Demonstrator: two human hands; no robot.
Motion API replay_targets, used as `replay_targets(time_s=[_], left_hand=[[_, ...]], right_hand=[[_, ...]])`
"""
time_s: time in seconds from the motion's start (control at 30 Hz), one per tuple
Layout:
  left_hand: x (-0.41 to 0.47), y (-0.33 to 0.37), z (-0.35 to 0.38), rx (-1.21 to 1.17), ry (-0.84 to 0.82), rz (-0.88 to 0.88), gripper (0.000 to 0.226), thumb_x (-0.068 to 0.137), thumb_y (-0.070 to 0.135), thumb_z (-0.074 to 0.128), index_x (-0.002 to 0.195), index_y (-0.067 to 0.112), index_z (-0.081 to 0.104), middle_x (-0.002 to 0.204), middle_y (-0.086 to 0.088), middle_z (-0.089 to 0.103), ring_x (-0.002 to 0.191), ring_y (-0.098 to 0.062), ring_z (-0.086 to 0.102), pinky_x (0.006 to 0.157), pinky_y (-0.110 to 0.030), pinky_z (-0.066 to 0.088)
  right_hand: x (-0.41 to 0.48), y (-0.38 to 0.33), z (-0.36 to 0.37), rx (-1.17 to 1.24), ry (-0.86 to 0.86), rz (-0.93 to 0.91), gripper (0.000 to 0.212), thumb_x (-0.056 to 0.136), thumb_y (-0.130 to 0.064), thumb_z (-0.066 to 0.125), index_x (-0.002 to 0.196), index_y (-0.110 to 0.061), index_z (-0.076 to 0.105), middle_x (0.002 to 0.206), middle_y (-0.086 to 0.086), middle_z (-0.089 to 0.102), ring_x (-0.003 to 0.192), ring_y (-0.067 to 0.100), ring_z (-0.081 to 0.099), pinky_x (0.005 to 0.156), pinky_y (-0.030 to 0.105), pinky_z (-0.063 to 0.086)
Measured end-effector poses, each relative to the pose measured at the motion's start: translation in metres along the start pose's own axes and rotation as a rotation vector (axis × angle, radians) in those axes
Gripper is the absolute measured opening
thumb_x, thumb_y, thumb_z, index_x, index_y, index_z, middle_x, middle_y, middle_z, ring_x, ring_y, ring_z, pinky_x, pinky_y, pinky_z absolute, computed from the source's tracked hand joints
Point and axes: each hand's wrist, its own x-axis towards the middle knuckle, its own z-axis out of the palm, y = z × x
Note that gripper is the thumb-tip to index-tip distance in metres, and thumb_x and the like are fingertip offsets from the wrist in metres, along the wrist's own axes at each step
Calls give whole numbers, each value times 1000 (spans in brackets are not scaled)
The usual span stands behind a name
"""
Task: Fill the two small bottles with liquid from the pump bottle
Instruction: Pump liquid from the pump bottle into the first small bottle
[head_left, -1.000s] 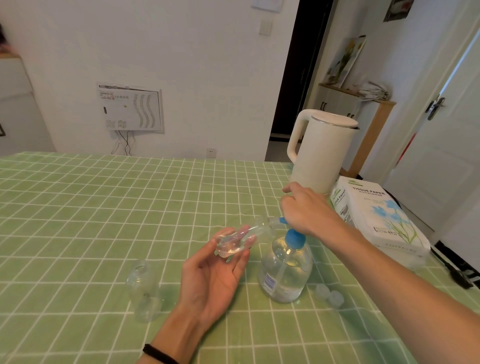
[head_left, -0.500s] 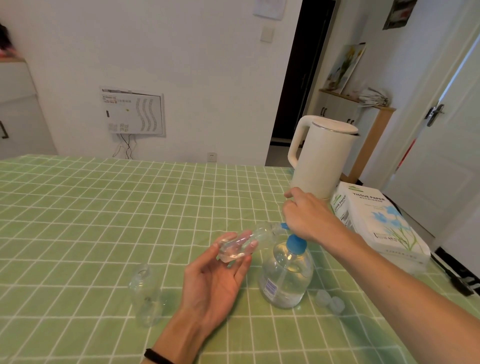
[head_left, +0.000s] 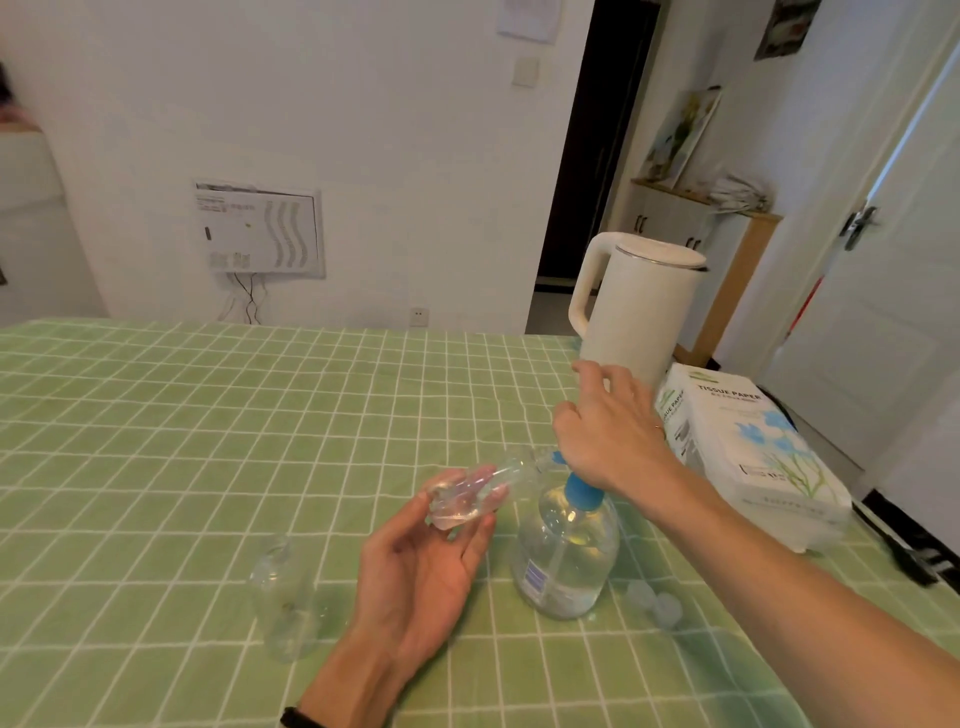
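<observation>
1. Green cloth with a white check covers the table (head_left: 208, 441) that fills the lower half of the head view.
2. Right of centre on the cloth stands the clear round plastic pump bottle (head_left: 566, 556) with a blue collar, upright and partly full of clear liquid.
3. From the lower right the right hand (head_left: 608, 431) reaches in and lies palm down on top of the pump. Its fingers are bent down over the pump head, which is hidden beneath them, and the forefinger is lifted.
4. At lower centre the left hand (head_left: 421, 561) is turned palm up. Its thumb and curled fingertips clasp a small clear plastic bottle (head_left: 467, 493).
5. That bottle is tilted, with its base in the fingers and its mouth pointing up and right, close under the right hand at the pump's spout. Whether mouth and spout touch cannot be told.
6. Left of the left hand, a second small clear bottle (head_left: 285, 597) stands upright on the cloth, apart from both hands.
7. Two small pale round caps (head_left: 654, 603) lie side by side, just right of the pump bottle's base.
8. Behind the right hand, a tall white plastic kettle (head_left: 639, 312) stands with its handle to the left.
9. Right of the kettle lies a white pack of tissue paper (head_left: 743, 452) printed with blue flowers.
10. A dark band (head_left: 301, 719) circles the left wrist at the bottom edge.
</observation>
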Motion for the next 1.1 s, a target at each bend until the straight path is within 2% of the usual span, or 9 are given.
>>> replay_targets(time_s=[0.07, 0.13, 0.3, 0.43, 0.53, 0.7, 0.9, 1.1], left_hand=[[0, 0, 0, 7, 0, -3, 53, 66, 14, 94, 114, -2, 75, 144, -30, 59, 124, -45, 66, 88, -39, 64], [1, 1, 0, 7, 5, -6, 54, 65, 14, 95, 113, -2, 75, 143, -30, 60, 123, -46, 66, 89, -39, 64], [1, 0, 0, 17, 6, -6, 52, 66, 15, 94, 112, 0, 76, 143, -28, 61, 123, -44, 67, 91, -39, 63], [-1, 0, 2, 7, 6, -14, 52, 65, 15, 95, 111, -1, 76, 143, -28, 61, 121, -44, 68, 94, -39, 62], [-2, 0, 3, -9, -4, -7, 38, 78, 13, 84, 112, -1, 76, 144, -29, 60, 122, -44, 67, 92, -39, 63], [-1, 0, 3, 6, 18, -16, 53, 65, 14, 95, 111, -1, 75, 144, -28, 60, 124, -45, 65, 89, -39, 64], [-1, -1, 0, 17, -18, -18, 49, 70, 16, 91, 113, -1, 75, 144, -28, 60, 124, -44, 66, 89, -38, 64], [-1, 0, 2, 9, -5, -14, 49, 68, 14, 93, 112, -1, 75, 143, -29, 60, 124, -45, 65, 86, -39, 64]], right_hand=[[0, -2, -2, -20, 21, -13, 56, 102, -32, 34, 155, -23, 19, 162, 3, 13, 150, 30, 6, 118, 59, 19], [1, -3, -2, -21, -7, 2, 56, 102, -32, 34, 155, -24, 17, 163, 2, 10, 150, 29, 4, 119, 60, 17], [0, -4, -2, 4, -117, 77, 53, 101, -26, 33, 153, -24, 25, 159, 6, 20, 148, 31, 13, 117, 58, 21], [-4, -6, -5, 23, -134, 74, 50, 102, -26, 33, 152, -22, 28, 156, 7, 25, 146, 32, 16, 117, 58, 23], [-5, -7, -10, 27, -118, 70, 47, 102, -27, 33, 149, -21, 30, 153, 8, 27, 144, 32, 19, 115, 55, 27], [-2, -6, -12, 20, -120, 59, 48, 102, -28, 32, 149, -22, 28, 154, 8, 26, 144, 31, 18, 115, 55, 26], [-2, -5, -3, 30, -168, 92, 52, 102, -26, 30, 154, -22, 28, 157, 9, 27, 146, 32, 17, 118, 58, 22], [-4, -7, -9, 0, -134, 80, 50, 103, -30, 30, 152, -22, 28, 156, 9, 27, 146, 32, 18, 117, 58, 23]])
